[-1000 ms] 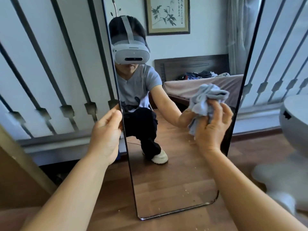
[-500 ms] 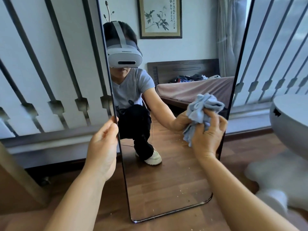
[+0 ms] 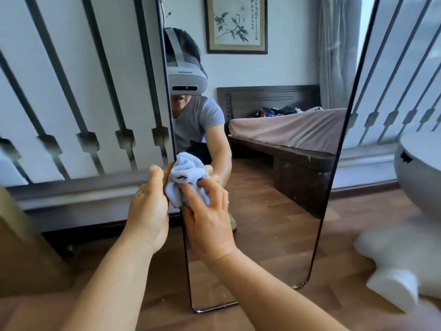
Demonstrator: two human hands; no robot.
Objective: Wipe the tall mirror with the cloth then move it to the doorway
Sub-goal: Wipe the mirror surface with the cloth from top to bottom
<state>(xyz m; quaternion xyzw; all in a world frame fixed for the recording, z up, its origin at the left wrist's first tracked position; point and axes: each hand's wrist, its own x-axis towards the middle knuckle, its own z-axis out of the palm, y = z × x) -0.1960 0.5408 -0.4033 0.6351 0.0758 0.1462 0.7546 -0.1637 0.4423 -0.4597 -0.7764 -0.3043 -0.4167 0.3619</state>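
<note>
The tall mirror [image 3: 274, 211] with a thin dark frame stands on the wooden floor, leaning back against a white panelled wall. My left hand [image 3: 149, 209] grips its left edge at about mid height. My right hand [image 3: 207, 218] presses a bunched light blue cloth [image 3: 185, 180] against the glass right beside that edge, close to my left hand. The glass reflects a crouching person, a bed and a framed picture.
A round grey stool or table [image 3: 420, 173] stands to the right of the mirror, with a white fluffy object [image 3: 401, 263] on the floor below it. A light wooden panel [image 3: 21, 235] leans at the far left. Wooden floor [image 3: 353, 211] runs along the wall.
My right hand has swept the cloth from the mirror's right edge across to its left edge, next to my left hand. The view has shifted so the mirror sits further right.
</note>
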